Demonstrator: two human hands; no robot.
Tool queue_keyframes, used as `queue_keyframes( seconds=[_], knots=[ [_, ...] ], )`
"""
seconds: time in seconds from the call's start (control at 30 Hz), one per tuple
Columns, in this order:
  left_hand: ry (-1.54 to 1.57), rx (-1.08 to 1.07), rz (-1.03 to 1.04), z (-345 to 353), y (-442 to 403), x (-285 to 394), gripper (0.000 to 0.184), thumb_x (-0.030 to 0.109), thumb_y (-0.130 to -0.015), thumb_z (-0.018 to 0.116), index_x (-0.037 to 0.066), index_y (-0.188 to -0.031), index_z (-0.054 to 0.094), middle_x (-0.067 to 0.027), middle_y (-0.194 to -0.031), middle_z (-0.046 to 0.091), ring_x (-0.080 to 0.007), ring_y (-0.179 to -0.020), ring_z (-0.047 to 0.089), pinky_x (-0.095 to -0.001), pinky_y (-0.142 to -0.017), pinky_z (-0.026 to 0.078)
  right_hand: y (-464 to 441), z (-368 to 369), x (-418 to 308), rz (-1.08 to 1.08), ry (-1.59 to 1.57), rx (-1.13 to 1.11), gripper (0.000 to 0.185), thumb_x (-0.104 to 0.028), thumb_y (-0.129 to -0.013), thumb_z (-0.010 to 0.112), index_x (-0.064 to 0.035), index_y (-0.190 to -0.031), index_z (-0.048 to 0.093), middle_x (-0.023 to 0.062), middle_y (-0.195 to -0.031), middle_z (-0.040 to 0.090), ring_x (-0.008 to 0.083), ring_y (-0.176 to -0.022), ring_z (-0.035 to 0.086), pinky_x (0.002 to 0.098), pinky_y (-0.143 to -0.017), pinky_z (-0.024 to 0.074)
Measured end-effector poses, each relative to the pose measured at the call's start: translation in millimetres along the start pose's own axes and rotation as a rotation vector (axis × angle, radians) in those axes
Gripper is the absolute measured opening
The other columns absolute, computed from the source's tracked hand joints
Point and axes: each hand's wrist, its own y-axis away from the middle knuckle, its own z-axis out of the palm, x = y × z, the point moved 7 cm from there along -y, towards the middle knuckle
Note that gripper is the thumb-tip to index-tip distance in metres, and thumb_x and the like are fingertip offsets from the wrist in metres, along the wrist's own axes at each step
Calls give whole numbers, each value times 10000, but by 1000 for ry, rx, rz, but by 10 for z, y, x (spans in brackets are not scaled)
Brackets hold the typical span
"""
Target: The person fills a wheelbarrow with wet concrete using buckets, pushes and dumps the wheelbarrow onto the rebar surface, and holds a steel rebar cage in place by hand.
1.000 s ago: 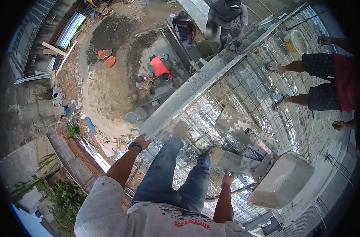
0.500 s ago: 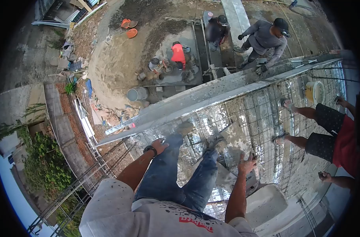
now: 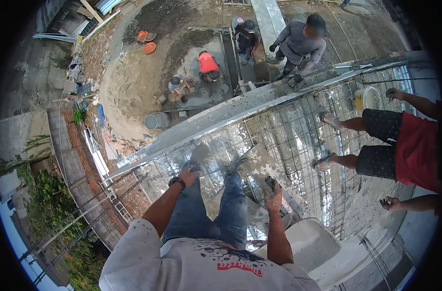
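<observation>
My left hand (image 3: 189, 175), with a dark wristband, lies with its fingers stretched out over the knee of my jeans (image 3: 189, 206). Raised over the mesh, my right hand (image 3: 273, 196) has its fingers loosely bent and apart; dark grey matter, like wet cement, covers the fingertips. Just right of it is a pale, stained, rod-like piece (image 3: 292, 204), apart from the hand. Closer to me stands a shallow pale tub (image 3: 322, 245), smeared with grey. Under my feet spreads a steel rebar mesh (image 3: 298, 131) with wet concrete (image 3: 267, 157) partly covering it.
A person in a red shirt (image 3: 417, 150) stands on the mesh at right, beside a yellowish bucket (image 3: 368, 100). Beyond the long formwork edge (image 3: 216, 121), several people work lower down; one in grey (image 3: 301, 46) has a hand at the edge. Rebar bars (image 3: 80, 218) stick out at left.
The view has shifted, so most of the scene sits further left. My right hand has moved away from the pale rod-like piece. My left hand remains on the knee.
</observation>
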Motion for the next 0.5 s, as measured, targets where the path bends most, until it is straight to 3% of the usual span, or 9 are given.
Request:
queue_keyframes(
  seconds=[0.07,0.13,0.23,0.27,0.33,0.43,0.5],
  knots=[
    [35,35,58,-60,191,361,706,493,-835,679,-4,-1315,532,-213,-1263,603,-312,-1180,580,-377,-1000,445,-6,-40,156,33,18,-83,656,-347,-826,700,64,-1290,483,305,-1201,538,457,-1134,512,469,-1003,414],
    [150,63,133,-225,433,696,711,499,-842,677,-2,-1324,526,-214,-1263,603,-314,-1187,576,-378,-1011,437,-66,-205,20,103,232,-182,647,-270,-792,738,19,-1316,491,238,-1184,569,397,-1112,553,423,-975,454],
    [181,163,127,-712,941,924,676,456,-845,673,-25,-1300,536,-219,-1269,597,-314,-1199,569,-388,-1026,428,-165,-229,-182,-52,405,-213,665,-349,-784,734,26,-1289,519,251,-1182,598,393,-1104,578,397,-962,464],
    [206,197,115,-855,1075,873,669,446,-842,681,-28,-1292,541,-219,-1260,604,-313,-1193,574,-389,-1024,430,-208,-224,-201,-2,387,-259,670,-371,-779,734,27,-1278,530,248,-1174,610,389,-1093,590,396,-959,466],
    [250,268,116,-1018,1143,264,649,420,-833,700,-33,-1275,557,-216,-1215,631,-312,-1153,602,-391,-1002,451,-272,-219,-284,98,350,-346,682,-416,-770,734,28,-1255,552,240,-1159,635,380,-1072,614,394,-953,470],
    [163,395,-88,-1509,1688,-506,645,399,-816,715,-34,-1270,562,-228,-1190,640,-314,-1116,625,-391,-974,475,-358,-126,-276,177,310,-315,675,-441,-745,749,0,-1229,588,213,-1134,661,358,-1077,629,405,-939,481],
    [102,456,-271,-1812,2063,-1195,661,394,-797,722,-36,-1271,559,-242,-1195,633,-331,-1120,621,-395,-977,477,-443,7,-63,249,222,-315,690,-470,-735,732,-12,-1231,590,242,-1137,647,381,-1079,617,427,-941,478]
  ],
)
